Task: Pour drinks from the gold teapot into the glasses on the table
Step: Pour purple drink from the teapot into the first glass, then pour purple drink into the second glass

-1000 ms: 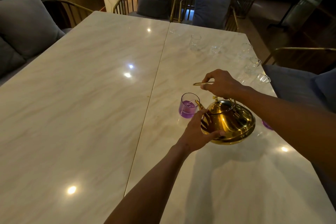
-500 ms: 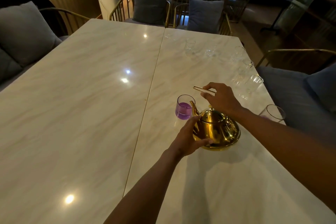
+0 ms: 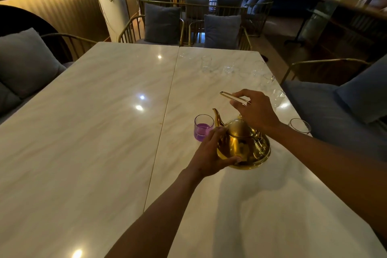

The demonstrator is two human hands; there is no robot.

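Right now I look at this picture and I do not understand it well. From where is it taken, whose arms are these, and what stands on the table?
There is no machine here. A person wears a camera on the head, so the one picture looks forward and down, and the two arms are that person's own.

The left hand is curled round the side of the gold teapot, which sits on the marble table. The right hand grips the teapot's thin gold handle from above.

Just beyond the spout stands a glass with purple drink. An empty-looking glass shows behind the right forearm, and several more clear glasses stand along the far and right edges. Chairs with grey cushions surround the table.
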